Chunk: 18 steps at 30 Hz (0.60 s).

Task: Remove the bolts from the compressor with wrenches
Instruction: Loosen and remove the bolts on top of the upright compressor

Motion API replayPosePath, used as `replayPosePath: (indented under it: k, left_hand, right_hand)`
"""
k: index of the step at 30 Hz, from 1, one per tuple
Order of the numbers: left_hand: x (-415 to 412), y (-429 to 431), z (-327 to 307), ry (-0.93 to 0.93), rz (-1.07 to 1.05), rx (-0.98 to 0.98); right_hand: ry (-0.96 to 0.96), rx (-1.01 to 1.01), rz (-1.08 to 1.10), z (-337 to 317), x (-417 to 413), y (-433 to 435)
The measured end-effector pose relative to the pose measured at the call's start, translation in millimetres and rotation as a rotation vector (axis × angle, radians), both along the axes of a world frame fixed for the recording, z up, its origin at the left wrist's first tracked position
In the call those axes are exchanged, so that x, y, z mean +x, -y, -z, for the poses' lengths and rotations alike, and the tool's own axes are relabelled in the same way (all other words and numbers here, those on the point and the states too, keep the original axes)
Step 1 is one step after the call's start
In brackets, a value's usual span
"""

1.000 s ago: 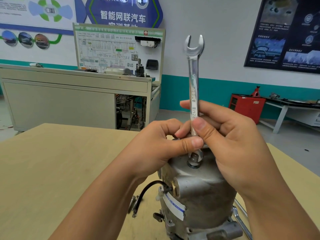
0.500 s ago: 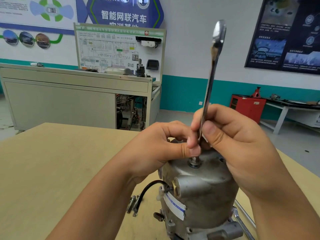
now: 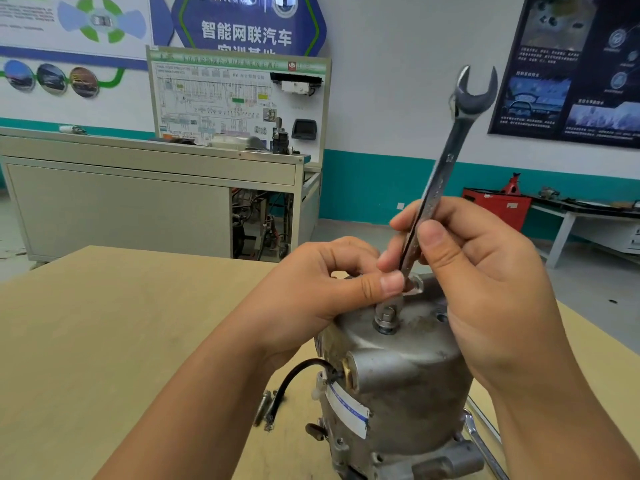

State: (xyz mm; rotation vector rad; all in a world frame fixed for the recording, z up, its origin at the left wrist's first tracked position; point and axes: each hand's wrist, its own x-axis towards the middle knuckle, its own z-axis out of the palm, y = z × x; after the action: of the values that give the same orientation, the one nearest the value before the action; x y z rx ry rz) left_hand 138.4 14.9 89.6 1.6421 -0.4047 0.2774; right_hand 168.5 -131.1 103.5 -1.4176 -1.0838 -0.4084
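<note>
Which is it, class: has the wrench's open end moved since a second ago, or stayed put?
Yes. The wrench has swung to the right. Its open end, earlier upright above the bolt, now leans toward the dark poster.

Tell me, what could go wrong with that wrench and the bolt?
1. The right hand and left hand pinch the wrench with fingertips only. It leans, so it could slip and nip the left thumb beside its lower end.
2. The bolt stands raised on top of the compressor. Once free, it might tumble off and roll across the table.
</note>
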Motion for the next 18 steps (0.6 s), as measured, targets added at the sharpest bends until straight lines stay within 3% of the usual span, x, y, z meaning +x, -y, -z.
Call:
replayPosePath:
  k: [3,10,14,18]
  left_hand:
    - [-1.2,-1.9,-0.9,-0.003,0.068,0.024]
    - [2.8,-0.8,1.3,-0.028,0.01,0.036]
    - [2.8,2.9,1.3,-0.01,-0.017,0.008]
    - [3.4,1.9,2.5,-0.014,0.01,-0.06]
  right_hand:
    - [-0.083,0.008,-0.069,-0.9,0.8,0.4]
    - [-0.163,-0.027,-0.063,-1.8,-0.9,0.0]
    - [-0.094,-0.136,0.072,-1.7,-0.5,0.1]
    - [-0.04,-0.153,0.057,-2.0,-2.4,0.1]
